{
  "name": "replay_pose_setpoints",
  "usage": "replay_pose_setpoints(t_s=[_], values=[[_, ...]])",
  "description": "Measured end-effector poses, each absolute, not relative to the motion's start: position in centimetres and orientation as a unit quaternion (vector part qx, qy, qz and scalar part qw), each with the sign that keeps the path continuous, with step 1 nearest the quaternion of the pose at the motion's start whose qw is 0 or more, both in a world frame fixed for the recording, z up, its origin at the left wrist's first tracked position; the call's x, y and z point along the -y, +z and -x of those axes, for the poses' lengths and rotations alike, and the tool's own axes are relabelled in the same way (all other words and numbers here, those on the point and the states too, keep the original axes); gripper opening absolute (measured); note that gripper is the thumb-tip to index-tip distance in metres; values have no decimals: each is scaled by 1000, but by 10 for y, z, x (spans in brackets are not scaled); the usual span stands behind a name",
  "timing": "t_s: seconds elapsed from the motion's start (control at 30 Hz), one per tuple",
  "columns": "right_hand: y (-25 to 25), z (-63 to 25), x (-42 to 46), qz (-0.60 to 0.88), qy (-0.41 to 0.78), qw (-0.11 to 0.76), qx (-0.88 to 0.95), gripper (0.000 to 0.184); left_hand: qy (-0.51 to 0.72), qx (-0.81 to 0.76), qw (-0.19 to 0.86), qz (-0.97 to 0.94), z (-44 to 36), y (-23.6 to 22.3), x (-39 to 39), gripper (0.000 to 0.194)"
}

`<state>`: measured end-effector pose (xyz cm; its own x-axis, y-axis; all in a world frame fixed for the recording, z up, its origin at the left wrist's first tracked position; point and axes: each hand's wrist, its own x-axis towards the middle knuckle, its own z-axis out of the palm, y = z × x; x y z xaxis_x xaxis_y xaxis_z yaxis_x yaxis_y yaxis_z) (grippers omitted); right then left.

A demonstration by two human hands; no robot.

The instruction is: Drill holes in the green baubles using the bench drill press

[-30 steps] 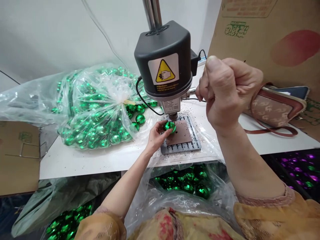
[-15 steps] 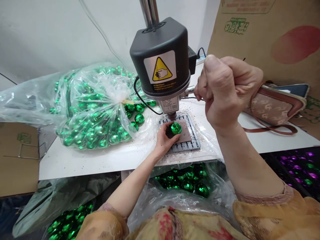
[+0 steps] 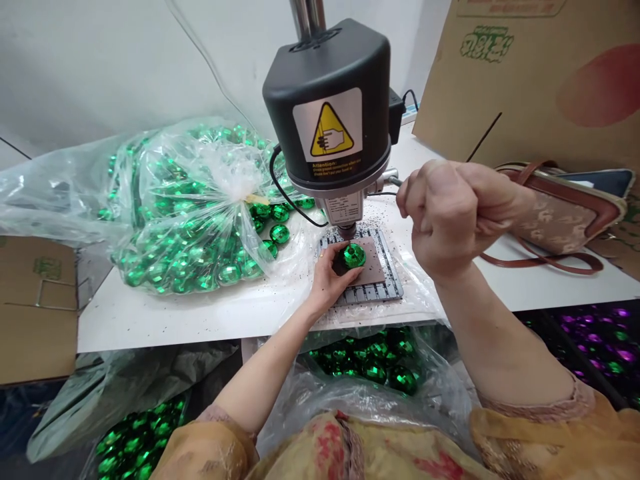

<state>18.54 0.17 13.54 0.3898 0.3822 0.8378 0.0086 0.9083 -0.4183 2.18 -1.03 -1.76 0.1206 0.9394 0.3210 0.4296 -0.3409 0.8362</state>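
Observation:
My left hand (image 3: 331, 275) pinches a shiny green faceted ball (image 3: 355, 256) between thumb and fingers. The ball rests on a brown pad (image 3: 373, 268) laid over the slotted metal base (image 3: 393, 287) of a bench drill press (image 3: 327, 113). Right above the ball is the chuck (image 3: 347, 231); whether the bit touches the ball I cannot tell. At the right of the machine, my right hand (image 3: 453, 217) is closed round the feed lever (image 3: 394, 181), whose grip end the fingers hide.
A clear plastic bag (image 3: 200, 220) of green balls lies at left, several loose balls (image 3: 279, 233) beside it. A handbag (image 3: 555, 213) and a large cardboard box (image 3: 530, 80) stand at right. More green balls (image 3: 375, 363) lie below the table's front edge. Dark shavings dot the table.
My right hand has come down with the lever. My left hand still holds the ball at the same spot on the pad. The view has shifted slightly.

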Motion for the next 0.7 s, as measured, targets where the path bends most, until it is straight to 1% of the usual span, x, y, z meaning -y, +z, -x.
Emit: replay_pose_setpoints(t_s=[0.33, 0.53, 0.7], values=[[118, -181, -9, 122, 34, 836, 534, 54, 440, -497, 280, -693, -22, -17, 12, 55], [112, -185, -15, 74, 32, 826, 557, 53, 441, -497, 279, -693, -22, -18, 11, 54], [98, -191, -13, 48, 30, 805, 590, 48, 447, -495, 281, -690, -23, -19, 11, 54]])
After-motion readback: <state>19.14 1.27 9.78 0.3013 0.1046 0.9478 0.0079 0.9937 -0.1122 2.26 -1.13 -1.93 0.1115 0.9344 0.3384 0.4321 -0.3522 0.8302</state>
